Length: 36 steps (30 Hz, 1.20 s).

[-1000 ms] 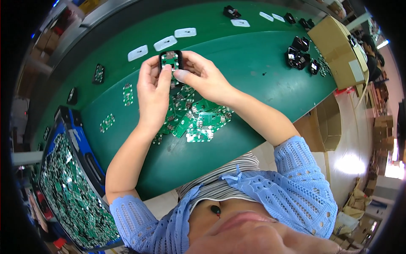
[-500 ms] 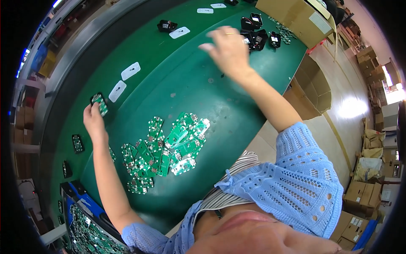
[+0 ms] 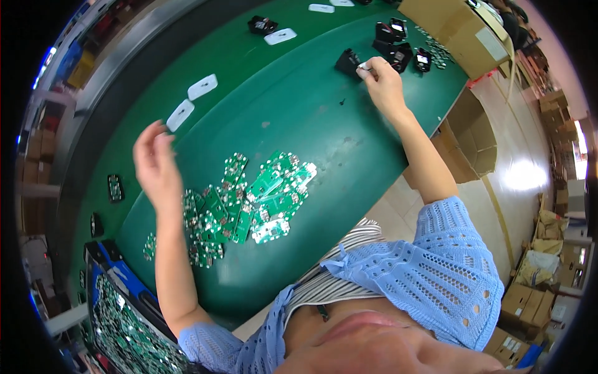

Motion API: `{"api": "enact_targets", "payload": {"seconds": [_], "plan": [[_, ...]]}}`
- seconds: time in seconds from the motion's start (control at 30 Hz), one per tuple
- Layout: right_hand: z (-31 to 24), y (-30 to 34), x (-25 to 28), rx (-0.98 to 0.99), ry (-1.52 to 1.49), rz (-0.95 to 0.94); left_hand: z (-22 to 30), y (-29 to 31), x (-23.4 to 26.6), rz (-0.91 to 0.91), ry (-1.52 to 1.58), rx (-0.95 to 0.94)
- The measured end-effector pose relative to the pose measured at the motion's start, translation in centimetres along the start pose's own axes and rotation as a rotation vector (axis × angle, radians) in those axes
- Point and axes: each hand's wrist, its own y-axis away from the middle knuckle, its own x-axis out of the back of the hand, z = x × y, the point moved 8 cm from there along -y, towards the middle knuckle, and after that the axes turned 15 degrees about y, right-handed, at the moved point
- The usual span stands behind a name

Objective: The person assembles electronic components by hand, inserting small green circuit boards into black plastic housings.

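Observation:
My right hand (image 3: 385,90) pinches the near edge of a black plastic casing (image 3: 347,62) at the far right of the green table. A small pale spot shows at the fingertips. More black casings (image 3: 402,53) are grouped just beyond this hand. Raised at the left, my left hand (image 3: 157,168) is slightly blurred, its fingers apart and nothing visible in them. It hovers near two white oval cards (image 3: 180,115), each with a small dark piece on it. Below and right of it lies a loose pile of green circuit boards (image 3: 268,193).
A black casing with a board inside (image 3: 115,187) lies on the green belt at the left. A bin of boards (image 3: 131,324) stands at the lower left. Small boards (image 3: 436,50) and a cardboard box (image 3: 458,28) occupy the far right. An open carton (image 3: 470,134) is beside the table.
My right hand has closed on a black casing and drawn it left from the group. The board-filled casing in my left hand no longer shows; that hand has opened. The view has shifted slightly.

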Motion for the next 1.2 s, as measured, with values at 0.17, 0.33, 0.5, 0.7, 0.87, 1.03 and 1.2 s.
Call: {"api": "enact_targets", "payload": {"seconds": [0.17,0.33,0.5,0.7,0.87,1.03,1.2], "plan": [[-15.6,3.3,2.1,0.596,-0.393,-0.051,0.9,5.5,-7.9,-0.341,0.492,0.65],[-23.2,6.1,2.3,0.844,-0.381,-0.098,0.8,7.9,-7.8,-0.405,0.644,0.815],[-25.4,4.6,1.0,0.675,-0.754,-0.197,2.2,6.2,-2.9,-0.168,0.347,0.487],[-27.7,3.8,-1.2,0.634,-0.626,-0.289,0.7,6.1,-0.6,-0.061,0.169,0.366],[-25.2,6.8,-4.4,0.917,-0.134,-0.379,-1.9,6.4,0.1,0.044,0.565,0.644],[-23.6,7.5,-6.8,0.786,-0.077,-0.557,-2.0,6.6,-0.6,0.026,0.565,0.659],[-23.1,7.5,-7.1,0.632,-0.129,-0.842,-2.1,6.6,0.1,0.066,0.547,0.646]]}}
